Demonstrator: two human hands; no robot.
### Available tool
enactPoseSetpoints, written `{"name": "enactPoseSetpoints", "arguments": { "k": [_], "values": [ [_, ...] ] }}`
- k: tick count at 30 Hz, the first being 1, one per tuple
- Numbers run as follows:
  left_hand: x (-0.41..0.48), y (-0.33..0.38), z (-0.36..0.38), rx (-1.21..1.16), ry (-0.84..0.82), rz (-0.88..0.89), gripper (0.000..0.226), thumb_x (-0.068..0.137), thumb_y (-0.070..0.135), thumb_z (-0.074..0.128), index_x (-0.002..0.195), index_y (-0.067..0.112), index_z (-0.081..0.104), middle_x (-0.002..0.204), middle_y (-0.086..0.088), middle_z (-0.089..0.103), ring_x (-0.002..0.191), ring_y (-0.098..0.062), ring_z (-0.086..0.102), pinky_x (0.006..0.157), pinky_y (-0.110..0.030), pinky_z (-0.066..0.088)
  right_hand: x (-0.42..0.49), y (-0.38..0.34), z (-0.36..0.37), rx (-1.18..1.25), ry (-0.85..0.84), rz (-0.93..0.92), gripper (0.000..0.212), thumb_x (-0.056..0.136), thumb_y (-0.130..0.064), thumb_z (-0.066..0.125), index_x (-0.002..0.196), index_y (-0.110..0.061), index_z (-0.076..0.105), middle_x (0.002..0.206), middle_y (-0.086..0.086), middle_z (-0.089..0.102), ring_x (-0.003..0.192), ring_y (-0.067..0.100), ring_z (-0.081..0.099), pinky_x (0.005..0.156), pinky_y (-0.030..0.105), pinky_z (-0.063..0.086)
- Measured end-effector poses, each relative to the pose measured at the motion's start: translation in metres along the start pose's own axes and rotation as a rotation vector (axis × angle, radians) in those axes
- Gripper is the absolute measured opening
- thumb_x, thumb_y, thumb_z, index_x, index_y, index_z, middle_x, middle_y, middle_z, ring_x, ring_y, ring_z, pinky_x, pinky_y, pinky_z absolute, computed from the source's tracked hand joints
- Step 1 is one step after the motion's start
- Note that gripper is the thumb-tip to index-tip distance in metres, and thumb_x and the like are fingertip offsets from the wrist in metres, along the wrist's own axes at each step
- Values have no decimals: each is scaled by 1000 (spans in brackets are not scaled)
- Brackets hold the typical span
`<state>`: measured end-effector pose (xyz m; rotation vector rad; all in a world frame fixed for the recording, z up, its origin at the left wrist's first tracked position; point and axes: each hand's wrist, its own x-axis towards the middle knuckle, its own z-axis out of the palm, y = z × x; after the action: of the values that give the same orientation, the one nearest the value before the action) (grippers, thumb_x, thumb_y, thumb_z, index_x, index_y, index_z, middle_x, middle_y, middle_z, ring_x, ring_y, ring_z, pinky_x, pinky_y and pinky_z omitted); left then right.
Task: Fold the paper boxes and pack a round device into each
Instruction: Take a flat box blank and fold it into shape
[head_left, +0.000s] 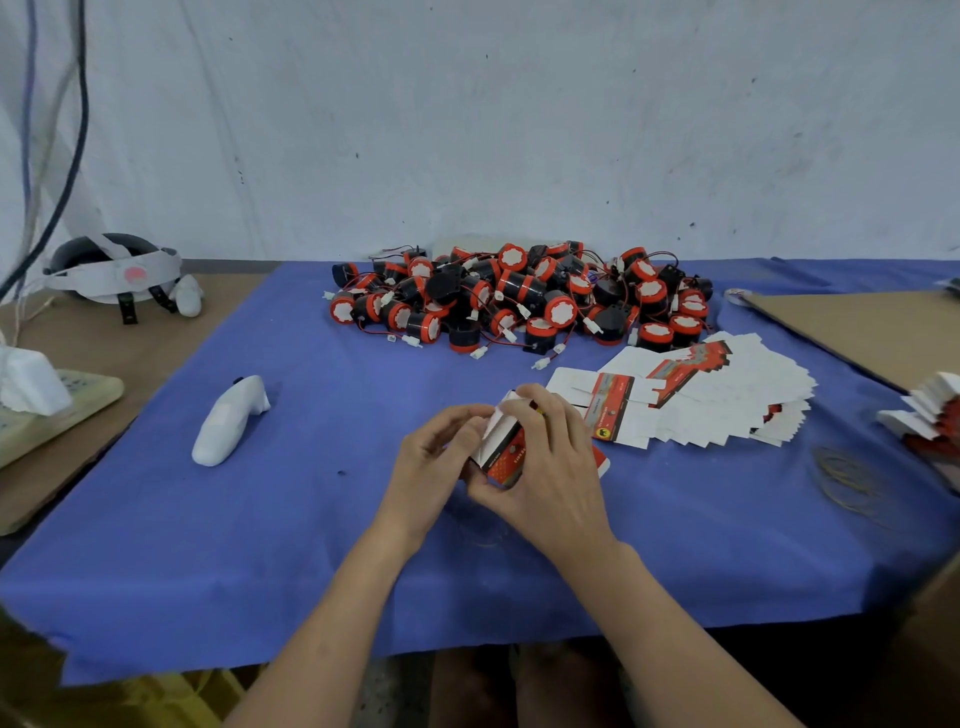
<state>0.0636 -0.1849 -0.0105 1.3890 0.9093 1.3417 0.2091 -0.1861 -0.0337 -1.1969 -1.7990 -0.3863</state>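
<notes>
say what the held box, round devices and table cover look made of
Box: thin printed card, red outside, white inside, creasing sharply. Round devices: probably moulded plastic, black with red rims, slightly glossy. Table cover: matte blue fabric, seemingly; it drapes and wrinkles.

1 blue cloth (260, 519) is covering most of 1 brown table (104, 343). Behind the cloth, a white wall (519, 130) is rising, showing scuffs and dark specks. Left of the cloth, several cables (84, 114) are hanging down the wall. Below the front edge of the cloth, a dim grey floor (395, 691) is showing. Even, diffuse light is falling on the cloth, casting soft shadows.
</notes>
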Motion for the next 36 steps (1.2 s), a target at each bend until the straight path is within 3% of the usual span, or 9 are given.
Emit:
{"name": "enactPoseSetpoints", "arguments": {
  "k": [3, 6, 12, 23, 31, 36],
  "values": [
    [-1, 0, 1, -2, -30, 6, 24, 101, 17, 56, 104, 32, 74, 108, 4, 73, 102, -14, 69, 78, -23, 57, 0, -1, -2, -4, -21, 26, 73, 78, -54, 61, 139, -17, 45, 141, 5, 44, 131, 26, 47, 109, 42, 41],
    [-1, -1, 3, 7, -34, 37, 20, 100, 19, 58, 105, 29, 74, 108, 4, 74, 102, -13, 69, 78, -20, 55, 2, -2, -4, 4, -9, 38, 59, 79, -52, 62, 125, -16, 55, 139, 7, 44, 129, 25, 46, 104, 42, 45],
    [1, -4, 2, 78, -20, 8, 19, 97, 33, 63, 114, 35, 68, 107, 10, 72, 98, -11, 70, 74, -20, 57, 1, -6, -6, 19, 9, 36, 52, 80, -50, 63, 119, -18, 54, 139, 8, 42, 125, 27, 48, 98, 43, 48],
    [6, -7, -3, 3, -44, -103, 20, 98, 27, 62, 115, 22, 70, 107, 3, 75, 101, -13, 71, 78, -19, 55, 3, -6, -5, 87, -37, 20, 70, 77, -49, 63, 139, -22, 41, 141, 4, 40, 130, 19, 42, 103, 33, 42],
    [6, -7, -4, -58, -28, -125, 19, 96, 28, 65, 114, 32, 66, 100, -3, 77, 95, -20, 73, 75, -22, 58, 4, -5, -3, 86, -75, 4, 70, 78, -50, 60, 140, -26, 38, 143, 3, 40, 131, 19, 42, 107, 30, 35],
    [6, -7, -6, -45, -40, -133, 21, 98, 29, 62, 118, 35, 63, 99, -2, 77, 94, -18, 74, 71, -19, 56, 4, -4, -1, 66, -115, -32, 69, 77, -48, 60, 140, -28, 38, 145, 3, 41, 132, 21, 42, 108, 35, 40]
  ]
}}
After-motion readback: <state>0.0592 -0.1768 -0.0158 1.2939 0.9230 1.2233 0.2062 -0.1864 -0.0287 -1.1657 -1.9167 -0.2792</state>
